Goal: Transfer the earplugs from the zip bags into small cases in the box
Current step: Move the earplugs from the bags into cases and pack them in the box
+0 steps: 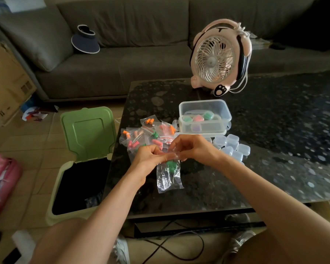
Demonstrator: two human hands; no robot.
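Observation:
My left hand (148, 156) and my right hand (193, 147) both pinch the top edge of a clear zip bag (169, 178) that hangs down over the dark table. Green earplugs (171, 165) sit inside it just under my fingers. Behind my hands lies a pile of zip bags (147, 134) with orange, pink and green earplugs. A clear plastic box (205, 116) stands further back and holds green, pink and purple filled cases. Several empty clear small cases (231, 145) lie to the right of my right hand.
A pink desk fan (217, 58) stands at the back of the dark glass table (274, 140). A green bin (84, 159) with its lid up stands left of the table. A grey sofa (122, 44) with a visor hat is behind, and cables run on the floor below.

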